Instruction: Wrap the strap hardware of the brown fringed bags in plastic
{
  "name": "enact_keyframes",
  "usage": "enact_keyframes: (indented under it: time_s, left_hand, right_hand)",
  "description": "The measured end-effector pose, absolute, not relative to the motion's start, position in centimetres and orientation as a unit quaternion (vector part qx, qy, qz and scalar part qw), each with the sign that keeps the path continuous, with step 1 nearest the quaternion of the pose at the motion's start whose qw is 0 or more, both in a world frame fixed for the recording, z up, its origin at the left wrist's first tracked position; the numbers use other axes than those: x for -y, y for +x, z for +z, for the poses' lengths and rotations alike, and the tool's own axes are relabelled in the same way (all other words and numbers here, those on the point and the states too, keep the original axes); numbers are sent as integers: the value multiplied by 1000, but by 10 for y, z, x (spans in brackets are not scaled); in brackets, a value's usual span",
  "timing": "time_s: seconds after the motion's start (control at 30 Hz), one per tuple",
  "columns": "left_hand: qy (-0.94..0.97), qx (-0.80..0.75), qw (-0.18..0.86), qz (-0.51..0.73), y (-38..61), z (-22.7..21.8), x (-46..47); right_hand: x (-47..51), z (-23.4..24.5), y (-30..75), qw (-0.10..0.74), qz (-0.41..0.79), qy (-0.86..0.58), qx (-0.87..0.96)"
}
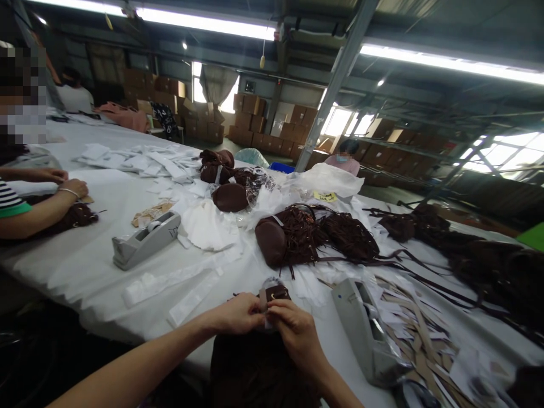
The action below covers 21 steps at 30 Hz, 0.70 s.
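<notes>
Left hand point(240, 313) and right hand point(296, 326) grip a narrow pale-grey strip point(263, 298) at the top of a dark-brown soft bag point(250, 368), at the near edge of the white-covered desk point(97, 249). A grey wedge-shaped tape dispenser point(353, 323) stands rightward.

The left hand point(243, 313) and the right hand point(294, 324) are pinching a greyish strip point(263, 300) at the far end of a dark brown bag point(255, 365). Right of this bag, a tape dispenser point(363, 334) and loose strips point(425, 340) are lying. Beyond it, fringed bags point(304, 235) are resting on the white-covered surface point(102, 289). Left of it, another dispenser point(147, 242) is standing; farther left, a co-worker's hands point(75, 187) are reaching over a brown item point(83, 215).
</notes>
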<state>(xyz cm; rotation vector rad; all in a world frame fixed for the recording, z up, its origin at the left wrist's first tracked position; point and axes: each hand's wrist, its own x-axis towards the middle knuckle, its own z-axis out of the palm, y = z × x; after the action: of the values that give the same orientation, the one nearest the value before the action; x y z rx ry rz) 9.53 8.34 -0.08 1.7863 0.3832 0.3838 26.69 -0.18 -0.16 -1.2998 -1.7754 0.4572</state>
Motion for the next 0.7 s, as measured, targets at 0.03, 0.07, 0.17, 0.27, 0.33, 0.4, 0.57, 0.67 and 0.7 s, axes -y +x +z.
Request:
enact_keyframes:
  time_s: [0.03,0.07,0.17,0.27,0.33,0.4,0.57,0.67,0.7]
  left_hand:
    - [774,-165,588,166,96,0,-82]
    - [774,-164,589,161,96,1,-81]
    - [741,-185,636,109,93,2,-79]
    - [694,-203,687,66,89,0,-79]
    - [679,-205,699,87,90,-3,-78]
    - [660,-213,712,107,93,-7,-77]
    - [631,-205,740,110,99,-15,-79]
    - [629,-202,743,105,99,-12,-81]
    - [631,-203,742,101,99,-11,-81]
  right_hand:
    - [2,0,267,426,200,-533,703]
    - [2,2,267,420,217,-544,693]
    - [0,10,267,403,258,-571,667]
    - [-3,15,267,381,284,-594,649]
    - [-4,14,265,377,290,-605,639]
    - [-3,9,264,390,276,-612,631]
    - [8,-8,270,426,62,-532,729]
    - [13,-10,278,356,-42,-455,815]
    - [14,-9,280,332,-61,-442,831]
